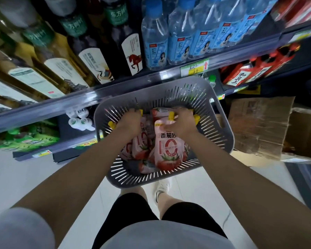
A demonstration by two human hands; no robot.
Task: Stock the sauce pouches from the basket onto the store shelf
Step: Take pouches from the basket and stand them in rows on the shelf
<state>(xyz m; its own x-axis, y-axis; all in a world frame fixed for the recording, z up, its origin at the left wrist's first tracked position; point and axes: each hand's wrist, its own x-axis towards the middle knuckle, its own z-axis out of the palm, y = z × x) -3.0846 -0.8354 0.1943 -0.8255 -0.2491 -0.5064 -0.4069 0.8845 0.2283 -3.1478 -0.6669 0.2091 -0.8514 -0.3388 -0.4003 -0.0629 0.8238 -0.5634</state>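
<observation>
- Pouches (pixel 144 146) lie in a gray plastic basket (pixel 169 82) with thin slots. They are pink and shiny, with yellow caps, a big "0" and "番茄沙".
- Right hand (pixel 180 124) pinches the top of the front pouch (pixel 169 151).
- Left hand (pixel 131 121) curls its fingers down among the pouch tops; I cannot tell if it grips one.
- Shelf (pixel 115 87) holds clear water bottles (pixel 154 38) with blue labels and tea bottles (pixel 115 20) marked "东方树叶".
- Price tag (pixel 194 69) says "3.9".
</observation>
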